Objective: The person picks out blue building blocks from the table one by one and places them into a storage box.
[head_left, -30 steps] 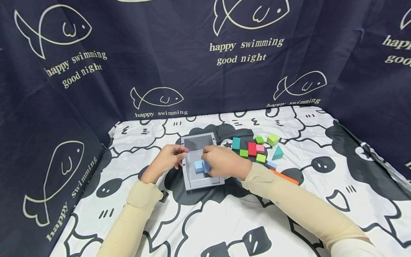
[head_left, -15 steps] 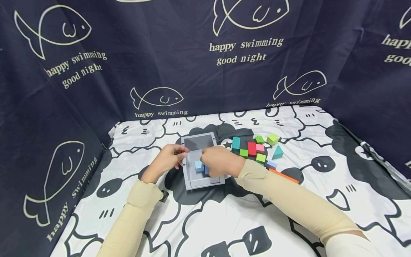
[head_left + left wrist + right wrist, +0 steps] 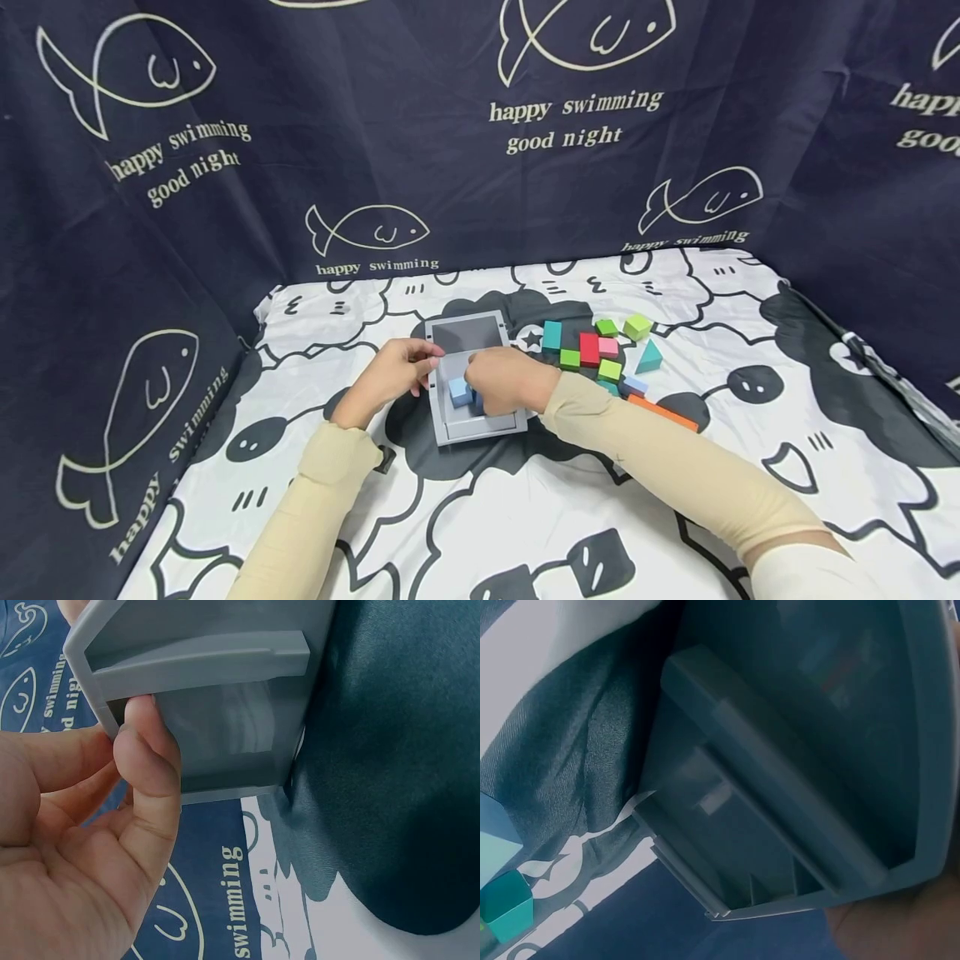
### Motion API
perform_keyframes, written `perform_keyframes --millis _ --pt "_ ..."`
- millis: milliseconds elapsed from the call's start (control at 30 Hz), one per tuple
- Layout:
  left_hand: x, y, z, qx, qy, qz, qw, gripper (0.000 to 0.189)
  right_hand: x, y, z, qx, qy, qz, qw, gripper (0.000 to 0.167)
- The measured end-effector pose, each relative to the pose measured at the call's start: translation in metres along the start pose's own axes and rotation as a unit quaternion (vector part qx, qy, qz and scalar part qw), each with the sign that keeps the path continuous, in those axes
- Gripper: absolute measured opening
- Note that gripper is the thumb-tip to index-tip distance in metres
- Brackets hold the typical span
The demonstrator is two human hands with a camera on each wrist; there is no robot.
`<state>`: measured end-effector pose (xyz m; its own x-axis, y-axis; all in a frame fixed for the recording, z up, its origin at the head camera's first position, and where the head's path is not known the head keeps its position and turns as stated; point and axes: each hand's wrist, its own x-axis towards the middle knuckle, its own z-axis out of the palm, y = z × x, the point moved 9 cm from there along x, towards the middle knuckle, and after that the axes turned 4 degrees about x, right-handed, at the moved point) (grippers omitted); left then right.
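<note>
A grey plastic box (image 3: pixel 486 435) with a recessed inside lies on the patterned cloth in the head view. My left hand (image 3: pixel 393 371) pinches its left rim; in the left wrist view, the thumb and fingers of the left hand (image 3: pixel 97 825) bend over the edge of the grey box (image 3: pixel 202 664). Inside the box sits a light blue block (image 3: pixel 459 392). Beside it, my right hand (image 3: pixel 510 381) reaches in with curled fingers and holds a darker blue block (image 3: pixel 478 403), mostly covered by the fingers. The right wrist view shows the box's side (image 3: pixel 780 787), which hides the fingertips.
Right of the box lie several loose blocks, among them a red block (image 3: pixel 589 349), a pink block (image 3: pixel 608 347), a teal triangle (image 3: pixel 649 356) and a long orange block (image 3: pixel 663 412). Dark fabric walls (image 3: pixel 465 167) with fish drawings stand behind and at both sides.
My right hand has shifted slightly left and lowered the darker blue block beside the light blue one, which is nudged left. A teal block near the right sleeve is uncovered. The left hand keeps its hold.
</note>
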<state>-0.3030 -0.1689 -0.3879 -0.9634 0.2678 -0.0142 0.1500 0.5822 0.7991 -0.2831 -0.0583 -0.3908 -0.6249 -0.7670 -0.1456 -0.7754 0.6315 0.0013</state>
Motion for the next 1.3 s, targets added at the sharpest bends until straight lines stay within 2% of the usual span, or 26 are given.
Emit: perform_keyframes --millis 333,1300 --pt "0.0011 0.0002 -0.0002 0.001 0.003 0.01 0.9999 0.023 0.001 -0.0014 -0.0012 0.001 0.002 -0.004 1.0 0.005" --pt "0.0007 0.0002 -0.0009 0.002 0.004 0.007 1.0 0.023 0.0007 -0.0027 -0.001 0.008 0.001 0.001 1.0 0.007"
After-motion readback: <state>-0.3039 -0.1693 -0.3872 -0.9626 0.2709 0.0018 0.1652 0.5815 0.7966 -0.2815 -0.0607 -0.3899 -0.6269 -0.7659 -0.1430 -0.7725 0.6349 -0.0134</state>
